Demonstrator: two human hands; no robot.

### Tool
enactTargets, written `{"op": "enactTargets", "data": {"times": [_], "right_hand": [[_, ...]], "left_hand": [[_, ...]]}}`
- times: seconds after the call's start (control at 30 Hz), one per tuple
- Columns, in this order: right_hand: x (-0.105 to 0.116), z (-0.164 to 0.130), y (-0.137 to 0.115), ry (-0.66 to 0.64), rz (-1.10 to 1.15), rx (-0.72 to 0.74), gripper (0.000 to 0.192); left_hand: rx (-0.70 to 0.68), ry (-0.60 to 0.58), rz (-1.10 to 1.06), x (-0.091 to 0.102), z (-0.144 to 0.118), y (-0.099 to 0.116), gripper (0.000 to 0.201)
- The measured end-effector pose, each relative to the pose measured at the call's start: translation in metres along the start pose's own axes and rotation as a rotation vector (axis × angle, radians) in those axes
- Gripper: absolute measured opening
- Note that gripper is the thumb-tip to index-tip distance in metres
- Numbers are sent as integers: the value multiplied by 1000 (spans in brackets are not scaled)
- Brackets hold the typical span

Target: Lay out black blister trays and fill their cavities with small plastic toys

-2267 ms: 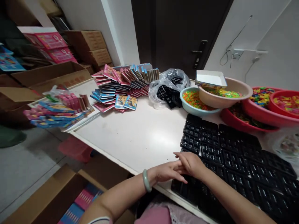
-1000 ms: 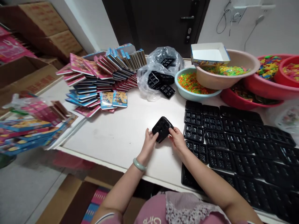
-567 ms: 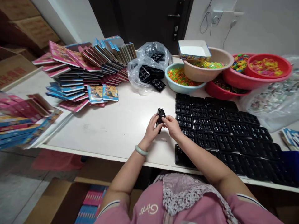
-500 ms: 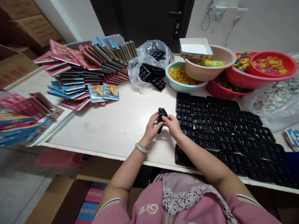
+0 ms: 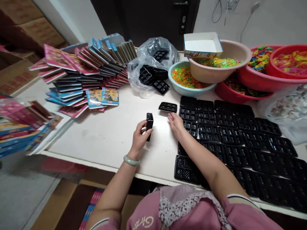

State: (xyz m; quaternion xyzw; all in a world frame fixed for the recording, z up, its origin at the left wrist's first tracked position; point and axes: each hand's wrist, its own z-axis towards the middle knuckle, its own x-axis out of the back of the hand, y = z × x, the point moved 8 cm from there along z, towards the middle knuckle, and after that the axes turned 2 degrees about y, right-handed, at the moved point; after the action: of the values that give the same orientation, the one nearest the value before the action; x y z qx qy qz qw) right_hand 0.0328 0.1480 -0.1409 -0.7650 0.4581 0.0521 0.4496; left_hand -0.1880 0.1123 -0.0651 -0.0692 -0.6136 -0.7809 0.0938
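My left hand (image 5: 141,135) is closed around a black plastic tray (image 5: 149,121), held on edge above the white table; it looks thick, and whether several are nested cannot be told. Just past the fingertips of my right hand (image 5: 176,123) a single black compartment tray (image 5: 168,107) sits tilted, apart from the fingers. That hand is open, its fingers stretched out. To the right, rows of black compartment trays (image 5: 230,135) cover the tabletop, and my right forearm passes over some of them.
A clear plastic bag (image 5: 134,72) of black trays lies at the back. Beside it stand a light blue basin (image 5: 176,86), a beige basin (image 5: 220,73) and red basins with small colourful pieces. Stacks of pink and blue boxes (image 5: 72,92) fill the left. Open cartons stand below.
My hands have moved apart. The left has gone left with the black tray, while a single tray has come free near my right hand, which has opened. The view has shifted slightly.
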Motion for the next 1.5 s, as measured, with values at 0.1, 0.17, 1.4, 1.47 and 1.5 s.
{"op": "enactTargets", "data": {"times": [0.1,0.17,1.4,1.47,1.5], "right_hand": [[6,-24,6,-145,-106,-99,22],[7,-52,8,-346,-288,-76,23],[46,-50,17,-79,-97,-70,16],[44,-63,24,-136,-175,-175,15],[41,-71,25,-191,-233,-174,17]], "left_hand": [[-69,-61,109,-12,-4,10,37],[-140,-142,167,-27,-8,16,36],[124,-32,-233,-16,-10,3,26],[119,-43,-217,-14,-17,6,26],[101,-61,-190,-16,-21,9,25]]}}
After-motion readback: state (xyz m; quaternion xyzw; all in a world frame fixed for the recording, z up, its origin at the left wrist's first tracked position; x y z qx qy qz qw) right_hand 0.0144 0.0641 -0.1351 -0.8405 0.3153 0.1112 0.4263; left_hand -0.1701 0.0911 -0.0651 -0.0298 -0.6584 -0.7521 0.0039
